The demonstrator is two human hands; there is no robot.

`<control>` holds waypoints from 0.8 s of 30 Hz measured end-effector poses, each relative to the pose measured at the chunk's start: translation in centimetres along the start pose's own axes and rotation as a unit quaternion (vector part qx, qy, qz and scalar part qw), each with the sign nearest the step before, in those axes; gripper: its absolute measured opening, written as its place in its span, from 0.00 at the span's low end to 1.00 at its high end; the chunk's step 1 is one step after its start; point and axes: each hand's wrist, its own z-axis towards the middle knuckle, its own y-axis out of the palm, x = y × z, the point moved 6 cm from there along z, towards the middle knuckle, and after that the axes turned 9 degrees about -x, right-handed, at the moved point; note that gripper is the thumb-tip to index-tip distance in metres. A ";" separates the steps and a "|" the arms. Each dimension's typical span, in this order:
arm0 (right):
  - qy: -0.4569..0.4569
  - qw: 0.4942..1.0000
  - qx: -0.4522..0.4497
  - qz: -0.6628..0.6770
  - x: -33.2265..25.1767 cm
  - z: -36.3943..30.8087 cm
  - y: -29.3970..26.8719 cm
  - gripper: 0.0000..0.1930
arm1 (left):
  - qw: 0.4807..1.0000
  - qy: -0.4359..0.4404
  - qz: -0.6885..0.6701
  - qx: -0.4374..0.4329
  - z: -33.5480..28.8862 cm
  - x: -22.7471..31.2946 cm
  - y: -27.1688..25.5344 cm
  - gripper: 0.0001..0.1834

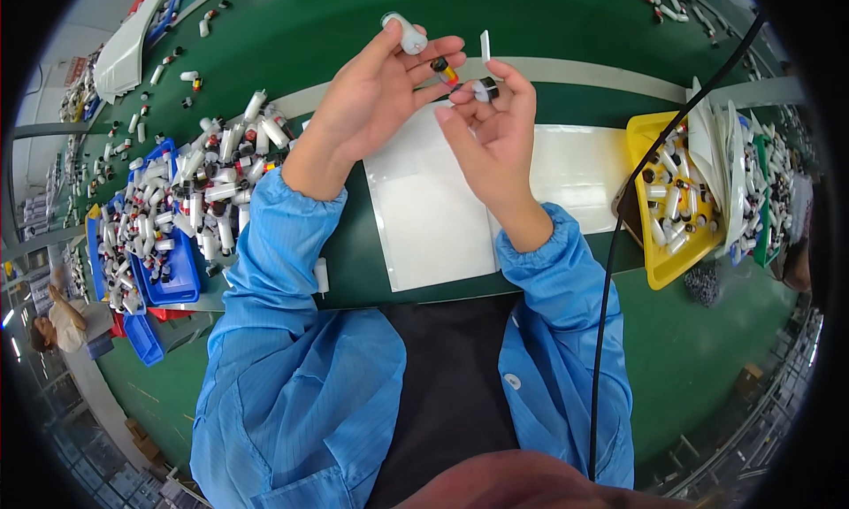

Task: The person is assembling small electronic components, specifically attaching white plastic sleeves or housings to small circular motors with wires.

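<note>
I see the left hand (pixel 354 98) palm-up, pinching a white cylinder (pixel 407 35); the right hand (pixel 497 137), fingers curled, grips a black-ended piece (pixel 485 89).

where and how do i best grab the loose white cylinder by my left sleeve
I'd pinch the white cylinder across its middle, coming from above and slightly from the right. It lies lengthwise away from you, so its long sides suit finger and thumb. The left sleeve crowds its left side, and a thin tip at the near end looks worth avoiding.
</note>
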 end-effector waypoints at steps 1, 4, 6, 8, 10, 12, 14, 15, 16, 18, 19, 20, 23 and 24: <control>-0.001 1.000 0.007 0.002 0.2 0.2 -0.3 0.33 | 1.000 0.002 -0.023 -0.010 0.3 -0.3 0.0 0.19; 0.015 1.000 0.017 0.005 0.7 0.2 -0.8 0.30 | 0.995 -0.009 -0.090 -0.038 0.2 -1.3 0.3 0.19; 0.051 0.999 0.015 0.000 1.0 0.1 -1.1 0.27 | 0.993 -0.010 -0.106 -0.055 0.1 -1.4 0.4 0.19; 0.055 0.997 0.034 0.032 0.8 0.2 -1.2 0.26 | 0.992 -0.016 -0.102 -0.075 -0.1 -1.7 0.6 0.21; 0.052 0.996 0.048 0.053 0.9 0.3 -1.3 0.25 | 0.997 -0.001 0.044 -0.068 0.0 -1.6 0.0 0.23; 0.044 0.996 0.057 0.062 1.0 0.3 -1.5 0.25 | 0.992 0.008 0.111 -0.054 -0.1 -1.4 -0.3 0.25; 0.047 0.997 0.056 0.034 0.7 0.3 -1.3 0.25 | 0.978 0.037 0.203 -0.034 -0.2 -1.3 -0.6 0.25; 0.049 0.997 0.056 0.020 0.6 0.3 -1.2 0.25 | 0.967 0.051 0.248 -0.023 -0.2 -1.3 -0.8 0.25; 0.023 0.998 0.049 -0.011 0.6 0.3 -1.1 0.25 | 0.970 0.054 0.236 -0.019 -0.2 -1.2 -0.9 0.25; -0.029 0.996 0.036 -0.071 0.8 0.1 -1.1 0.25 | 0.976 0.060 0.210 -0.013 -0.1 -1.0 -0.9 0.25; -0.057 0.992 0.032 -0.107 0.2 0.2 -0.9 0.24 | 0.976 0.067 0.207 -0.013 -0.1 -0.7 -0.9 0.25; -0.086 0.986 0.029 -0.143 -0.6 0.2 -0.7 0.24 | 0.976 0.073 0.203 -0.013 -0.1 -0.5 -0.9 0.24; -0.135 0.979 0.056 -0.145 -1.2 0.6 -1.8 0.19 | 0.974 0.082 0.212 -0.027 -0.1 0.0 -0.8 0.23; -0.122 0.985 0.061 -0.105 -1.3 0.8 -2.4 0.17 | 0.972 0.084 0.217 -0.035 -0.1 0.2 -0.7 0.23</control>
